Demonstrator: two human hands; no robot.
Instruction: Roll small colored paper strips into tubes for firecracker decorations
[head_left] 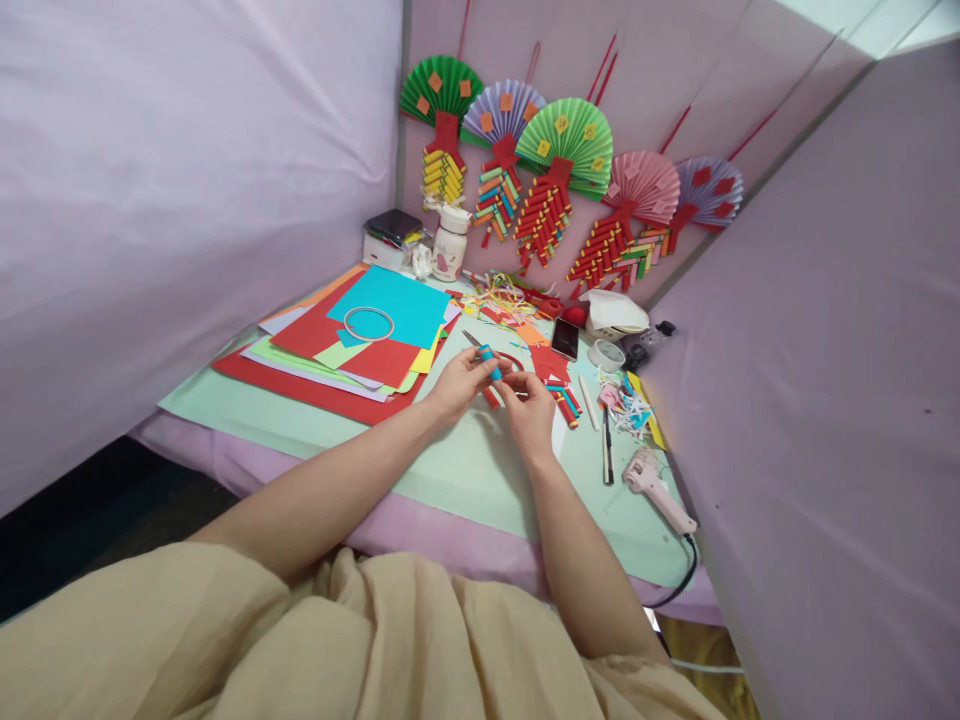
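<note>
Between my two hands is a small rolled blue paper tube (490, 362) with orange-looking bands near its ends. My left hand (463, 380) pinches it from the left side. The fingertips of my right hand (527, 405) are closed at its lower end. Scissors (471, 339) lie just beyond my hands, their handles partly hidden behind the fingers. Beside my right hand, several finished red and blue paper rolls (568, 404) lie on the pale green table cover (465, 470).
Coloured paper sheets (390, 300) are stacked at left, with a ring (368, 324) on top. To the right are a phone (565, 339), tape roll (606, 355), pen (607, 445), paper scraps (630, 408) and a corded glue gun (660, 490). Paper fan decorations (566, 145) hang behind.
</note>
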